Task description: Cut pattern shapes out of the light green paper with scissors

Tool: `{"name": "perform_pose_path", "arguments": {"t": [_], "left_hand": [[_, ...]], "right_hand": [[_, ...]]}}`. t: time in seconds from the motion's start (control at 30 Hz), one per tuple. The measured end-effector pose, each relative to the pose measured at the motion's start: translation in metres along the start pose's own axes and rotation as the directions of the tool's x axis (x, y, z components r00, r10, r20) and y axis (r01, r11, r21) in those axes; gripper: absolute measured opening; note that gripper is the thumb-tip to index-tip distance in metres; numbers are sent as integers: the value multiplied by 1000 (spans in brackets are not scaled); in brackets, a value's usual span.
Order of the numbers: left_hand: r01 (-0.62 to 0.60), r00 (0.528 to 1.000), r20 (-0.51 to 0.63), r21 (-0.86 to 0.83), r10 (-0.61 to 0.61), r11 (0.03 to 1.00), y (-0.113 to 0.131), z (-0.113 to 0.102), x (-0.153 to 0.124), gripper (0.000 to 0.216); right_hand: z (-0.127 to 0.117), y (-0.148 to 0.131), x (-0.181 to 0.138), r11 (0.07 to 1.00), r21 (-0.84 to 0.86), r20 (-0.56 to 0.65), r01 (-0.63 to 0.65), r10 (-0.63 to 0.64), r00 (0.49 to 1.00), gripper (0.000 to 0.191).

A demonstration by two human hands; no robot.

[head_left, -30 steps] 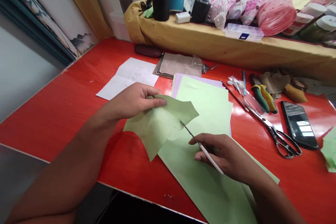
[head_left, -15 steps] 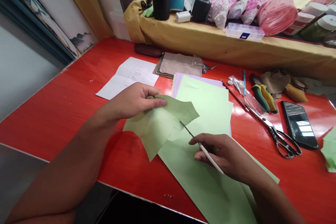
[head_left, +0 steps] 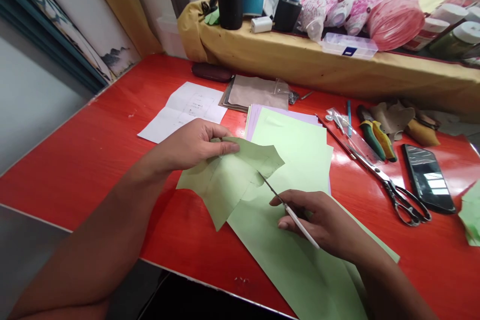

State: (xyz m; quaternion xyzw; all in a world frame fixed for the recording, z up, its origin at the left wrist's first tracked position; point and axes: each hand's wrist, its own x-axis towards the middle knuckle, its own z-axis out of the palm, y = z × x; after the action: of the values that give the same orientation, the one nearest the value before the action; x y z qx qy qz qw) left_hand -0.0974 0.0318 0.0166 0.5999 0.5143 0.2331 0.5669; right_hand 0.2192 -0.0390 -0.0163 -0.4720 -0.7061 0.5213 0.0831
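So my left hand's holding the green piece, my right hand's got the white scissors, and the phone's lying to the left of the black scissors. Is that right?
Not quite: the head view shows the phone to the right of the black scissors. Your left hand holds the green piece and your right hand the white scissors, as you said.

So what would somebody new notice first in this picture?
Probably the shiny red table filling much of the view. Near its middle, the left hand holds a piece of green paper, and the right hand holds scissors against it. Bright pink bundles crowd the yellow cloth-covered ledge at the back.
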Motion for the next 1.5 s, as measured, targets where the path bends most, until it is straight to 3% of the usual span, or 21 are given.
{"name": "perform_pose_path", "arguments": {"t": [1.5], "left_hand": [[10,1000,-7,-7,-10,1000,0,3,0,22]], "right_hand": [[2,2,-1,1000,-2,-5,-5,5,1000,39]]}}
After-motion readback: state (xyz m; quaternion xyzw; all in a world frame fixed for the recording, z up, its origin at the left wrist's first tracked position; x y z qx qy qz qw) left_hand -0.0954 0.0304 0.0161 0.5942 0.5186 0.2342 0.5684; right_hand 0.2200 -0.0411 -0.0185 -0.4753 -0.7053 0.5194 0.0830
